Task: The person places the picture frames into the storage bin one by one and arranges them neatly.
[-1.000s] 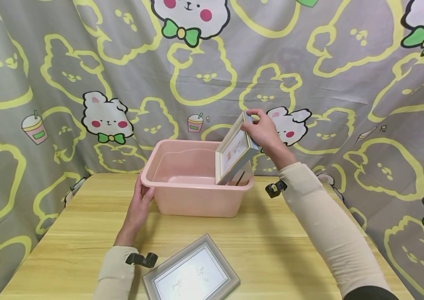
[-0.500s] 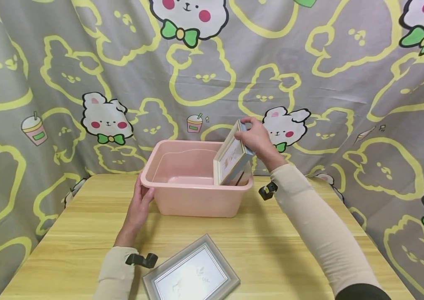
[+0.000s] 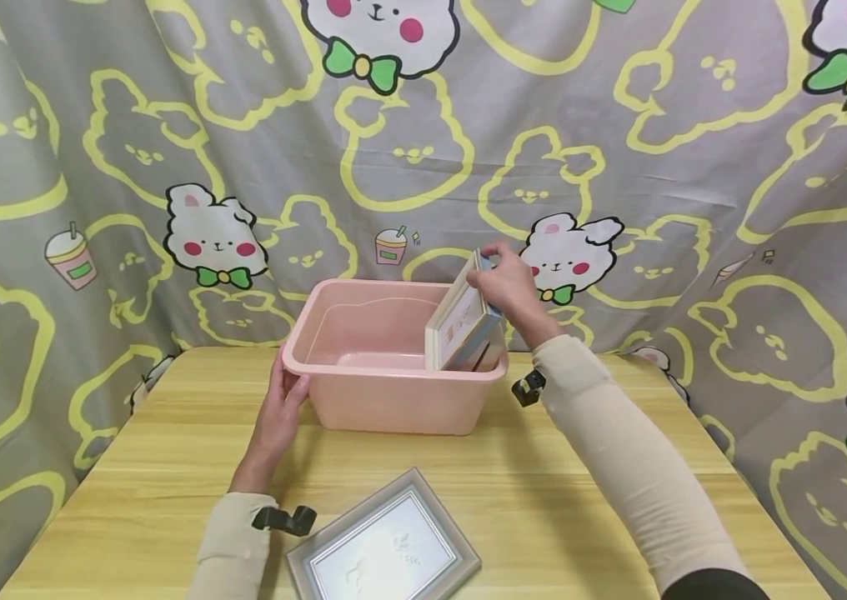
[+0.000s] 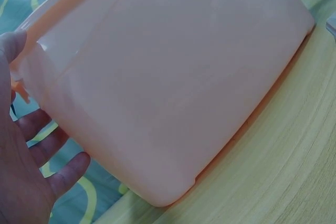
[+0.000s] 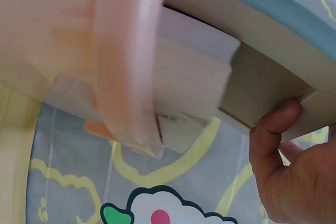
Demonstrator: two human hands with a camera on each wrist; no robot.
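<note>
A pink plastic bin (image 3: 393,404) stands on the table. My left hand (image 3: 275,421) holds its left front corner, the thumb (image 4: 13,45) at the rim and the fingers against the side. My right hand (image 3: 508,283) pinches the upper edge of a picture frame (image 3: 459,321) with a cream front and blue outer edge. That frame leans to the right inside the bin's right end, its lower part down in the bin. The right wrist view shows its back (image 5: 268,77) and my curled fingers at the edge. A grey picture frame (image 3: 386,546) lies flat near the front.
The wooden table (image 3: 168,433) reaches back to a grey curtain (image 3: 408,167) with yellow cartoon outlines. Within the bin's right end, a brownish piece (image 3: 482,358) shows behind the tilted frame. Black cameras (image 3: 284,521) are strapped to both wrists.
My right hand has moved down and a little left, lowering the cream-and-blue picture frame deeper into the bin. The left hand, the bin and the grey frame stay in place.
</note>
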